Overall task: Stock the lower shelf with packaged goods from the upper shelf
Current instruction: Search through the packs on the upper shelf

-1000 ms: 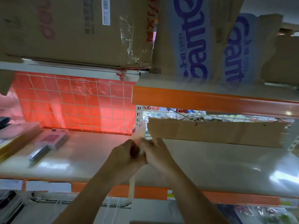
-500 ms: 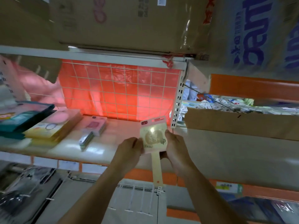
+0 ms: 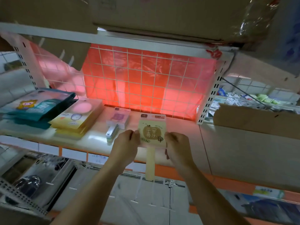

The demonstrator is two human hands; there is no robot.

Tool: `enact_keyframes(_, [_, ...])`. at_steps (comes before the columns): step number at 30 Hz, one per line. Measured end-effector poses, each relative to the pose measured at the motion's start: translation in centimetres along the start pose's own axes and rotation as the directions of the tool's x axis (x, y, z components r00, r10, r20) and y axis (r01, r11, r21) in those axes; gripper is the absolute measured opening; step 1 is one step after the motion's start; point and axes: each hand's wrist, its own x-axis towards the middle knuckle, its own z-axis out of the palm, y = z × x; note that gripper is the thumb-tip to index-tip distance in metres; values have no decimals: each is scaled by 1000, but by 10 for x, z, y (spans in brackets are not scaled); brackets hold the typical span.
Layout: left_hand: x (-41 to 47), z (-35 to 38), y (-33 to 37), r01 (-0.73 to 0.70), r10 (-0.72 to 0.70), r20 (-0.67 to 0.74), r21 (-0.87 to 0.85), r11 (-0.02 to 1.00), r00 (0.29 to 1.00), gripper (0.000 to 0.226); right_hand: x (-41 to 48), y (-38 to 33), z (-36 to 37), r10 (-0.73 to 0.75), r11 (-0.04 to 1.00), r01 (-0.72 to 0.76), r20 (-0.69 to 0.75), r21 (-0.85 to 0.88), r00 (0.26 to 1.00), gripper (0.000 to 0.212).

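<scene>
Left hand (image 3: 125, 143) and right hand (image 3: 177, 147) pinch the side edges of the packaged fan (image 3: 152, 133), seemingly just above the shelf (image 3: 183, 127)

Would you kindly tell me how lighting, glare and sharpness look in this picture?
Head view: red light glows through the wire grid; head view: white glare lies on the shelf near the packaged hand fan, whose print reads sharp; cartons overhead look smeared.
</scene>
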Motion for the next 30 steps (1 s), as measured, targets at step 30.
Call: enact_keyframes(30, [181,-68,-78,-38,22,41,441,897,999,27,138,1,159,52,954,20,228,-300,972,28])
